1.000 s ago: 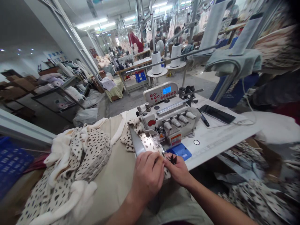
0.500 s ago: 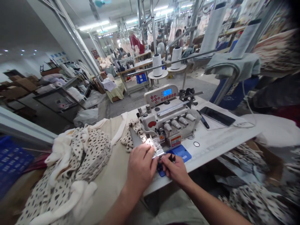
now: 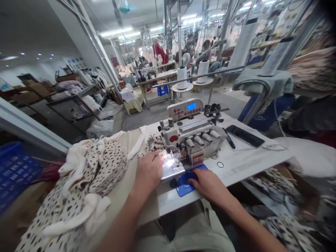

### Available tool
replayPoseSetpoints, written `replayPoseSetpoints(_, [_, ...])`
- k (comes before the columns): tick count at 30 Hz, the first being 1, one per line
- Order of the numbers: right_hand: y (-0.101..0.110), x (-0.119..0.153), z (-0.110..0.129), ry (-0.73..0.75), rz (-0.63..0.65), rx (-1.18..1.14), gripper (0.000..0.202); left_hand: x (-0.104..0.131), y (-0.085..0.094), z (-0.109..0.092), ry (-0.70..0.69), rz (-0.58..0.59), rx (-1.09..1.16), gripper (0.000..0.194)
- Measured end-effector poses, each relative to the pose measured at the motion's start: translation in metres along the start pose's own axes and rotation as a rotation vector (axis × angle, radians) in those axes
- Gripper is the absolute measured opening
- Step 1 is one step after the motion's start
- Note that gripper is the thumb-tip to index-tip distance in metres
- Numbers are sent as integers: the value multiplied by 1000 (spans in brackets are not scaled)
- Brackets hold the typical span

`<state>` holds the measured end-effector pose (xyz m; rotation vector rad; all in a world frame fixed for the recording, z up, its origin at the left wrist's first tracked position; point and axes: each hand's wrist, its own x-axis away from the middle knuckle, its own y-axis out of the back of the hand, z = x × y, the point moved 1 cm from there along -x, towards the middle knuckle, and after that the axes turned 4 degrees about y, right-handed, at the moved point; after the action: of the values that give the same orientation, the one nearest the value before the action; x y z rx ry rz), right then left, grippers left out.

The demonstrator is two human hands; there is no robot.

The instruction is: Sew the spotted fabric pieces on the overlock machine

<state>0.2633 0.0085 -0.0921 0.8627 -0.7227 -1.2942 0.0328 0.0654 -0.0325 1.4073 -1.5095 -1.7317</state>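
Observation:
My left hand (image 3: 148, 171) lies at the left side of a white overlock sewing machine (image 3: 191, 136), its fingers reaching forward to the black-spotted cream fabric (image 3: 157, 141) beside the lit sewing area. Its fingertips are partly hidden by glare. Over the blue plate (image 3: 183, 189) at the machine's front, my right hand (image 3: 206, 180) is low, thumb and forefinger apart; I see nothing held in it. Between the hands is the machine's shiny metal work plate (image 3: 172, 172).
A phone (image 3: 245, 135), a dark pen-like tool (image 3: 229, 139) and a black ring (image 3: 219, 164) lie on the white table to the right. Spotted garments (image 3: 105, 168) are heaped at left. Thread cones (image 3: 182, 77) stand behind the machine. A blue crate (image 3: 19, 175) is at far left.
My hands have moved apart: the left went up and left toward the fabric, the right slid right onto the blue plate. The dark thing in my right fingers no longer shows.

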Motion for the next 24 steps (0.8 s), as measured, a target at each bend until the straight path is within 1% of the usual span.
replayPoseSetpoints(2, [-4, 4, 0, 10, -31, 116, 11, 6, 3, -3, -8, -10, -14, 22])
replayPoseSetpoints(4, [-10, 9, 1, 57, -96, 119, 21, 9, 4, -3, -3, 6, -6, 24])
replayPoseSetpoints(6, [-13, 14, 3, 123, -195, 61, 27, 10, 4, -2, 38, 63, 6, 25])
replayPoseSetpoints(9, [-12, 20, 12, 282, -333, -88, 22, 10, 8, -1, 129, 167, 17, 32])
replayPoseSetpoints(12, [-8, 21, 26, 443, -375, -242, 18, 10, 17, -4, 195, 214, -54, 32])
replayPoseSetpoints(15, [-7, 14, 40, 496, -345, -326, 23, 12, 27, -8, 236, 301, -156, 28])
replayPoseSetpoints(17, [-8, 7, 47, 466, -270, -353, 35, 16, 32, -9, 274, 384, -177, 29])
replayPoseSetpoints(19, [-10, 0, 53, 410, -160, -340, 53, 21, 35, -9, 299, 454, -155, 31])
replayPoseSetpoints(21, [-11, -6, 58, 368, -66, -287, 68, 28, 38, -10, 264, 516, -106, 29])
replayPoseSetpoints(22, [-10, -7, 60, 365, -39, -264, 71, 32, 38, -11, 229, 548, -85, 25])
replayPoseSetpoints(24, [-7, -8, 61, 380, -6, -255, 66, 39, 40, -17, 147, 588, -64, 18])
